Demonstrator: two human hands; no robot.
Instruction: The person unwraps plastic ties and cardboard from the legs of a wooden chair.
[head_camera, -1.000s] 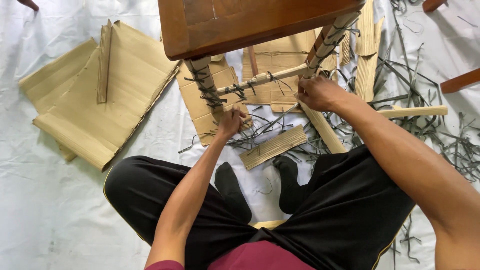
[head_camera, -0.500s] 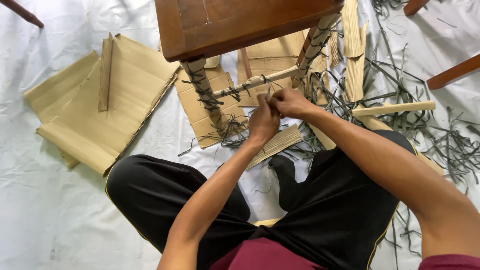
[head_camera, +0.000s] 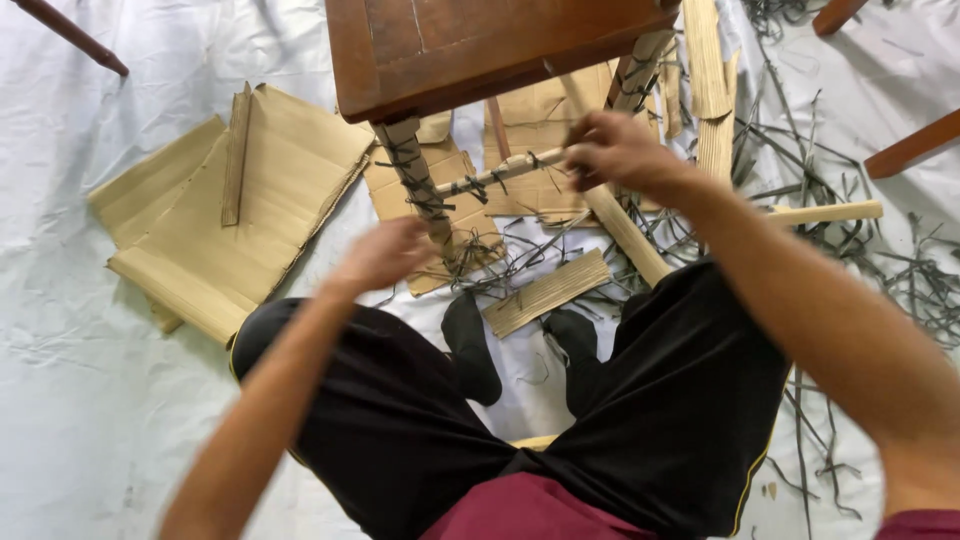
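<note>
My right hand (head_camera: 615, 150) is closed, fingers curled together, at the right end of the pale wooden crossbar bound with dark strapping (head_camera: 500, 172). The fingers appear to pinch a strap there; the strap itself is hidden under the knuckles. My left hand (head_camera: 385, 255) is motion-blurred: I cannot tell whether it is spread or closed, or whether it holds anything. It sits just beside the front leg wrapped in cardboard and dark strapping (head_camera: 420, 185), near its lower end.

Both the crossbar and that leg belong to the dark brown wooden stool (head_camera: 470, 50), whose top is cut off by the upper frame edge. Its rear leg is partly hidden behind my right hand. Flat brown corrugated cardboard sheets (head_camera: 240, 210) lie on the white floor covering (head_camera: 80, 380) to the left. Loose dark strap offcuts (head_camera: 850, 260) are scattered to the right.
</note>
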